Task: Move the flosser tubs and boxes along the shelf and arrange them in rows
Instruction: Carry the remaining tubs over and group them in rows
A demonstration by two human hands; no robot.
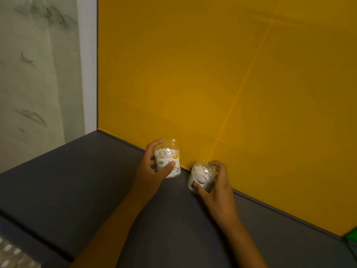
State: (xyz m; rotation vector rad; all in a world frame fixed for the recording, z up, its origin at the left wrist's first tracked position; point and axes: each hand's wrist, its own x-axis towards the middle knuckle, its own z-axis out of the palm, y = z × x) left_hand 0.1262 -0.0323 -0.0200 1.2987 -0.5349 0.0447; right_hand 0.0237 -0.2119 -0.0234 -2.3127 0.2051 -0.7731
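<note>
Currently the left hand (pixel 149 167) is curling its fingers and thumb round the left flosser tub (pixel 167 160), and the right hand (pixel 214 182) is wrapping the right flosser tub (pixel 201 176) the same way, so 2 full grips. Both tubs are sitting near the back of the dark shelf (pixel 77 180), just beside the yellow back panel (pixel 212 74), close together but apart. Whether the bases are touching the shelf is unclear. Judgement: setting them down upright, bases flat, sides nearly touching and parallel to the panel, is making the row neat. Both forearms are reaching forward from below, wrists angling inward toward each other.
</note>
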